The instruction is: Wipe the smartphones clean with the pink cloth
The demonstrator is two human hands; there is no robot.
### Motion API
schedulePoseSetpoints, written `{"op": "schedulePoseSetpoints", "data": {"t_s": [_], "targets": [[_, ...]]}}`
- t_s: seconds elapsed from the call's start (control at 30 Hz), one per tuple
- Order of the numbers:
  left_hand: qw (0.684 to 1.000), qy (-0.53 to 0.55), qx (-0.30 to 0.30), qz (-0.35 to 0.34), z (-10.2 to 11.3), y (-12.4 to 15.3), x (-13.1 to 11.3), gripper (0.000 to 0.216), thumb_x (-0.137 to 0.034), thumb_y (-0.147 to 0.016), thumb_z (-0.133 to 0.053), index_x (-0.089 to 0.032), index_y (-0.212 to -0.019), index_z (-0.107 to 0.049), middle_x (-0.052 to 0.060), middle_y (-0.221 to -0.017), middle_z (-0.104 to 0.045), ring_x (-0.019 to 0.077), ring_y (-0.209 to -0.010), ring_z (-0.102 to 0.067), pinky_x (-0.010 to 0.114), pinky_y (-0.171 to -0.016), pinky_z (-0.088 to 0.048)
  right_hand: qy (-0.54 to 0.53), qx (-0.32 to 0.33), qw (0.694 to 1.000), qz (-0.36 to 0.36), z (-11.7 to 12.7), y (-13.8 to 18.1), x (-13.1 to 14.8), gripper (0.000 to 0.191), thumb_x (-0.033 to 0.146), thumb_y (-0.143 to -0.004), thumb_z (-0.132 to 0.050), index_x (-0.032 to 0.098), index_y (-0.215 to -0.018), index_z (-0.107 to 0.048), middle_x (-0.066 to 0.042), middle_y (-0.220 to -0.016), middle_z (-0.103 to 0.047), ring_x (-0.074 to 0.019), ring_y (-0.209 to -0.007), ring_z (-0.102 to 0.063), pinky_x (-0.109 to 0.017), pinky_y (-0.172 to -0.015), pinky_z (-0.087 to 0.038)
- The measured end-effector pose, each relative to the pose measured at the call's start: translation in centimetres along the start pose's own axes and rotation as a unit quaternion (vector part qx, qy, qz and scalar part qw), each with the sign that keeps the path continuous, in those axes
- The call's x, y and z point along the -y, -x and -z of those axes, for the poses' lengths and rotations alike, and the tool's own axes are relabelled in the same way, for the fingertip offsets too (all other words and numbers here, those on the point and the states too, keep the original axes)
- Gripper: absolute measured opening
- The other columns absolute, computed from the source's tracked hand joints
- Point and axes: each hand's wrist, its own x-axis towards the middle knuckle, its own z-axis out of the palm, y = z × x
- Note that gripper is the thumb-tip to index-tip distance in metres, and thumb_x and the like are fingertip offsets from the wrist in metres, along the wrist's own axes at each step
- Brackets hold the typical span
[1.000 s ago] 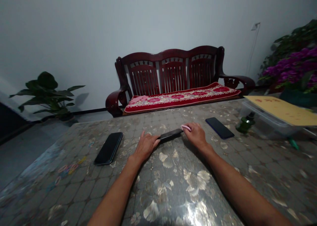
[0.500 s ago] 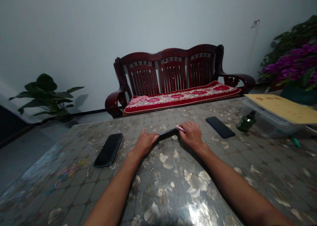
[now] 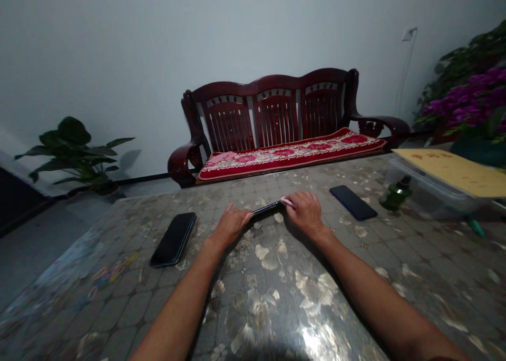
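Observation:
Between my hands, just above or on the table, is a thin dark phone (image 3: 266,208) seen nearly edge-on. My left hand (image 3: 233,224) grips its left end, thumb along the near edge. At the other end, my right hand (image 3: 305,212) is closed around a small pale pink cloth (image 3: 287,202) and presses it against the phone's right end. The fingers behind the phone are hidden. Left of my left hand lies a black phone (image 3: 174,240), screen up. A dark blue phone (image 3: 353,202) lies to the right of my right hand.
A patterned cover lies on the table (image 3: 253,298). Colourful rubber bands (image 3: 113,271) are at left. A green bottle (image 3: 396,193) stands beside a clear plastic box (image 3: 427,192) topped by yellow card (image 3: 454,171). Behind are a wooden bench (image 3: 272,108) and a potted plant (image 3: 83,150).
Both hands stay on the phone with little movement. My right hand and the cloth have shifted very slightly up and left. The camera view has moved a little.

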Motion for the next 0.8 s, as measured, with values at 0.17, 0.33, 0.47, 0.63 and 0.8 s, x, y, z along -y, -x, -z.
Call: {"op": "schedulePoseSetpoints", "data": {"t_s": [0.17, 0.33, 0.47, 0.63, 0.8], "targets": [[1.0, -0.01, -0.004, -0.006, 0.2, -0.1, -0.2, 0.042, -0.035, -0.104, -0.032, -0.02, -0.111, -0.071, 0.007, -0.101, -0.076, 0.0244, -0.099, -0.068, 0.052, -0.121, -0.021, 0.008, 0.0, 1.0, -0.012, -0.1, -0.1, 0.0, 0.021, 0.026, -0.095, -0.053, 0.021, -0.092, -0.073, -0.007, -0.088, -0.067, -0.0225, -0.088, -0.048, -0.034, -0.08, -0.025], [1.0, -0.02, -0.011, -0.013, 0.3, -0.1, -0.3, 0.036, -0.033, -0.101, -0.039, -0.02, -0.108, -0.072, 0.008, -0.099, -0.077, 0.0236, -0.096, -0.068, 0.05, -0.12, -0.023, -0.001, 0.011, 1.0, 0.014, -0.3, -0.1, 0.2, 0.019, 0.027, -0.094, -0.055, 0.022, -0.094, -0.073, -0.006, -0.09, -0.067, -0.0227, -0.09, -0.049, -0.034, -0.082, -0.025], [0.999, -0.038, -0.018, -0.03, 0.2, -0.2, -0.2, 0.034, -0.033, -0.102, -0.041, -0.02, -0.106, -0.072, 0.007, -0.095, -0.077, 0.0225, -0.092, -0.069, 0.048, -0.12, -0.025, 0.008, 0.009, 1.0, -0.008, -0.1, -0.1, -0.3, 0.019, 0.027, -0.094, -0.055, 0.022, -0.094, -0.074, -0.007, -0.088, -0.067, -0.0226, -0.089, -0.049, -0.034, -0.081, -0.025], [0.997, -0.053, -0.032, -0.043, 0.4, -0.4, -0.3, 0.029, -0.029, -0.1, -0.046, -0.021, -0.103, -0.074, 0.006, -0.088, -0.076, 0.0221, -0.087, -0.069, 0.048, -0.118, -0.028, -0.003, 0.02, 1.0, 0.023, 0.1, 0.0, -0.5, 0.02, 0.029, -0.094, -0.055, 0.023, -0.094, -0.074, -0.006, -0.09, -0.067, -0.022, -0.089, -0.05, -0.034, -0.081, -0.027], [0.994, -0.099, -0.023, -0.052, 0.5, -0.5, -0.5, 0.028, -0.028, -0.1, -0.047, -0.021, -0.109, -0.072, 0.006, -0.089, -0.076, 0.0221, -0.089, -0.069, 0.048, -0.118, -0.028, -0.018, 0.013, 0.996, -0.083, -0.1, -0.3, -1.6, 0.023, 0.03, -0.094, -0.054, 0.024, -0.093, -0.076, -0.007, -0.091, -0.069, -0.0218, -0.088, -0.053, -0.033, -0.08, -0.03]]}}
